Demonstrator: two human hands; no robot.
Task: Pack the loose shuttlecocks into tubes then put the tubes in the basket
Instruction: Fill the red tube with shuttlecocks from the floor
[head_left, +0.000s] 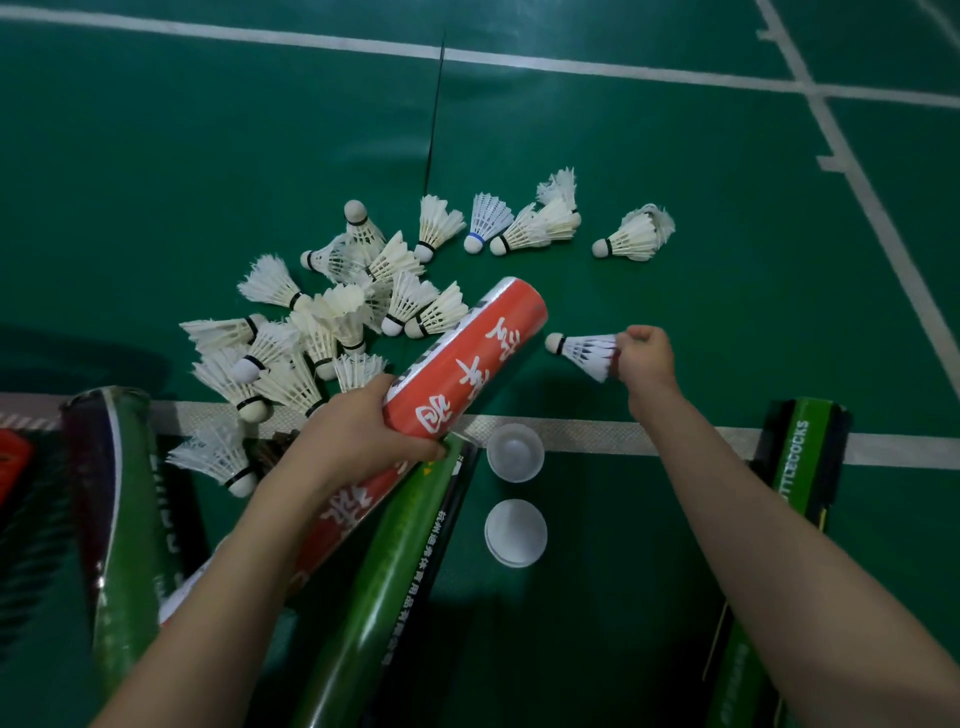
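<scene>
**Feeding the red tube, one shuttlecock at a time**

Green court flooring crossed by white boundary lines is our work surface, and we kneel over it with everything in easy reach. At far left something red and dark sits at the frame edge; we cannot tell whether it is the basket. Next comes a green and black tube lying on the floor, its lettering too skewed to read. Beyond it spreads the pile of loose shuttlecocks, white feathers and cork tips tangled together, with a looser row further out.

Our left hand is clenched around the red tube, tilting its mouth up and to the right so the opening faces the incoming bird. White Chinese characters run along its side; we cannot read them with confidence. Under it lies a second green tube with a strip of small Chinese print. Two white caps rest just beside it, set aside so the tubes stay open for loading.

Our right hand pinches one shuttlecock by its feather skirt, cork pointing at the tube mouth, close but not yet in. We judge cork-first entry lets it nest. At far right a green tube reads "TTLECOCKS", the start cut off.
</scene>
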